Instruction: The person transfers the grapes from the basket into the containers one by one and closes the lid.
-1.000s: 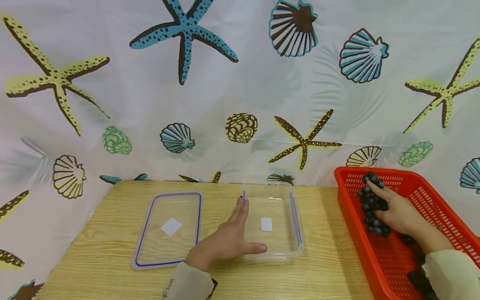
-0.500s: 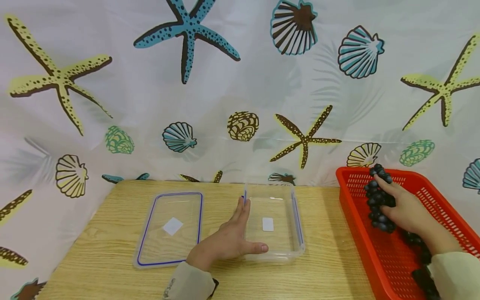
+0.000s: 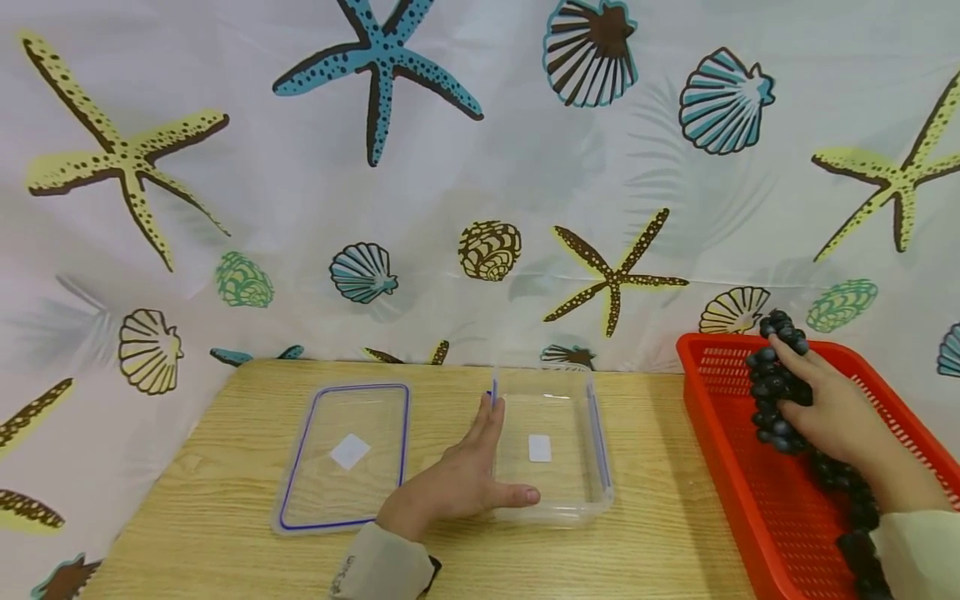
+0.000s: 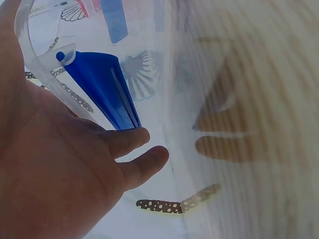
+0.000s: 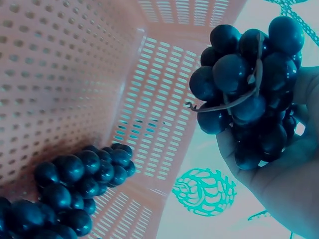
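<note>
My right hand grips a bunch of dark grapes over the far part of the red basket. In the right wrist view a curved brown stem shows on the held grapes, which are apart from the other grapes in the basket. My left hand lies against the left side of a clear plastic container, thumb out by its near edge and fingers straight. A blue locking flap of the container is beside those fingers in the left wrist view.
A clear lid with a blue seal and a white label lies on the wooden table, left of the container. Behind the table hangs a white cloth printed with shells and starfish.
My right hand has lifted the bunch of grapes upward from inside the basket, uncovering more of the grapes lying below. My left hand has stayed at the container.
</note>
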A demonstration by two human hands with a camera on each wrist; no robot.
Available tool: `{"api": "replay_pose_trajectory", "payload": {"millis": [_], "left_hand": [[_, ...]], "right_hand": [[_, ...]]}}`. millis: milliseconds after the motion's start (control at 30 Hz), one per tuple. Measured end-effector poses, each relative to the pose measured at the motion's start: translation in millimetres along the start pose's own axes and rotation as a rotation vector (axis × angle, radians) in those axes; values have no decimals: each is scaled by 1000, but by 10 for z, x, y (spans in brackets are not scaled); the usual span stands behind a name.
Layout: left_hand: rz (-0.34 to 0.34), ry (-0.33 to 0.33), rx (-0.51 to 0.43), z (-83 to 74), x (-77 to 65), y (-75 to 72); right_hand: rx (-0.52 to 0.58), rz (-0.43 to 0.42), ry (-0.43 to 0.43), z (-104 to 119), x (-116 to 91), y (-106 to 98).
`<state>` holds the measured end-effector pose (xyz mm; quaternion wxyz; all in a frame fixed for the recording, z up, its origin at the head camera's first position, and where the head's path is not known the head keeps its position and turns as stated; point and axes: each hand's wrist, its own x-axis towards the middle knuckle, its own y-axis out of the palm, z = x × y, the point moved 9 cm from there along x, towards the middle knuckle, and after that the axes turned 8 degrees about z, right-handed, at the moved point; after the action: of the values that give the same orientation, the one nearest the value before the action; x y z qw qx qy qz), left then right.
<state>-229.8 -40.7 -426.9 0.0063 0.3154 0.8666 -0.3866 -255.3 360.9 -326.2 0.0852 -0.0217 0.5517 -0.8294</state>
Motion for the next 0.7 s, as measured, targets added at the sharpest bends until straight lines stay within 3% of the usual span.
{"api": "replay_pose_trajectory", "payload": {"millis": [700], "left_hand": [[-8, -18, -26, 0, 54, -27]], "right_hand": [[-18, -244, 37, -69, -106, -367]]}}
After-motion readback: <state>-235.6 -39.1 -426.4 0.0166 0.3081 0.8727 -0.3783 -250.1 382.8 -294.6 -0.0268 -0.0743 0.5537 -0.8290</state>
